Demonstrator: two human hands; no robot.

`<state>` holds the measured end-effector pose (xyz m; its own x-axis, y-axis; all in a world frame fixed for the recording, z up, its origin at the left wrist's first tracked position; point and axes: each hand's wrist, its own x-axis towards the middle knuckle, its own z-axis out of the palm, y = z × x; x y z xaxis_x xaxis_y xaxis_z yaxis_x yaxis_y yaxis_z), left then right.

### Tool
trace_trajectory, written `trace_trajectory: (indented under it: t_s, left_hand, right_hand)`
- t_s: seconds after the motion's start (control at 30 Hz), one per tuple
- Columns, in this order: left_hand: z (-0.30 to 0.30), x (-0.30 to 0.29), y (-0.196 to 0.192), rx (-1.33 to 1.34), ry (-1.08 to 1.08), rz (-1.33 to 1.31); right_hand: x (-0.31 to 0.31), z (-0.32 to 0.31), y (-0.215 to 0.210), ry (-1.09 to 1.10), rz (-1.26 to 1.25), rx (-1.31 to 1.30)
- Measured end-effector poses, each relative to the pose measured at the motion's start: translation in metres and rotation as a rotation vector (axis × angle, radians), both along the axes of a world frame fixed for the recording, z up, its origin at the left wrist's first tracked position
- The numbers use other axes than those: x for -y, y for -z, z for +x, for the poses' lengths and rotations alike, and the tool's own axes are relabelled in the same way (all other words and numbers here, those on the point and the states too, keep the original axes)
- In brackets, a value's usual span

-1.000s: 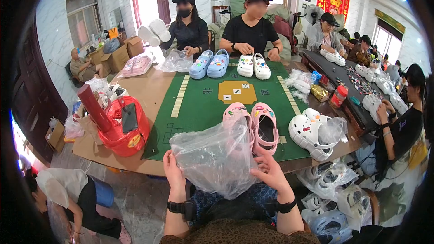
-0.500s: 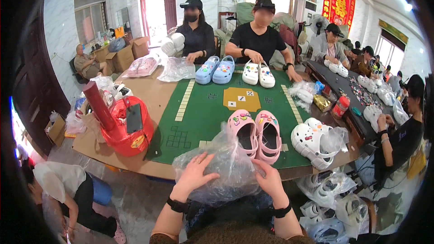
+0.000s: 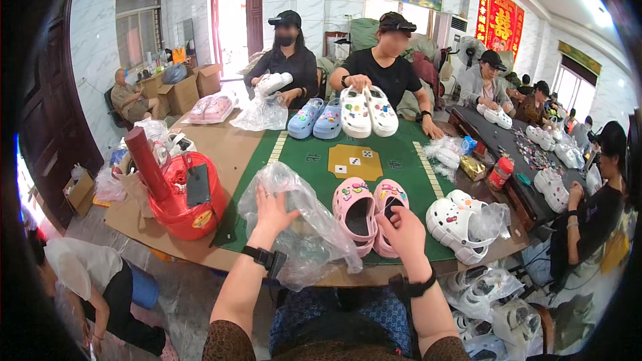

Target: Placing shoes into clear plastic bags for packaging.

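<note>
A pair of pink clogs (image 3: 354,208) with colourful charms stands side by side on the green table mat, toes pointing away from me. My right hand (image 3: 404,232) is at the right pink clog, its fingers bent together at the shoe's opening; the exact grip is partly hidden. To the left, a crumpled clear plastic bag (image 3: 307,220) spreads across the mat and over the table's near edge. My left hand (image 3: 273,217) lies on this bag with fingers stretched and thumb apart. White clogs with charms (image 3: 449,226) sit right of my right hand, a clear bag tucked at them.
Red bucket (image 3: 194,217) with a phone on top stands at left. Blue clogs (image 3: 305,119) sit at the far edge, where a co-worker lifts white clogs (image 3: 356,112). Another co-worker handles white shoes and a bag. A red-lidded jar (image 3: 500,172) and bagged shoes (image 3: 491,287) are at right.
My left hand has moved the plastic bag leftward, away from the pink clogs. My right hand has gone from the bag to the right clog. Across the table, a co-worker has raised the white clogs.
</note>
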<state>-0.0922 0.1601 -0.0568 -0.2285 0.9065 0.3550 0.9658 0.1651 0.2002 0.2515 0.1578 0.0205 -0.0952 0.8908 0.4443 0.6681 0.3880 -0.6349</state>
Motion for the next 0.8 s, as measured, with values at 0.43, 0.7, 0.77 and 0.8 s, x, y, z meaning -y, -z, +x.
trace_trajectory:
  t_s: [0.43,0.7,0.77,0.8]
  left_hand:
    - [0.035,-0.016,0.005,-0.060,0.099,-0.316]
    - [0.111,-0.093,-0.008,-0.107,0.344,-0.206]
    - [0.131,-0.112,-0.005,-0.148,0.381,-0.205]
    - [0.145,-0.124,-0.005,-0.193,0.422,-0.203]
  right_hand:
    - [-0.030,0.052,0.048,0.003,-0.130,0.126]
    - [0.071,0.138,-0.024,-0.076,-0.125,-0.421]
    - [0.092,0.135,-0.045,-0.162,-0.187,-0.520]
    - [0.100,0.137,-0.049,-0.210,-0.189,-0.557]
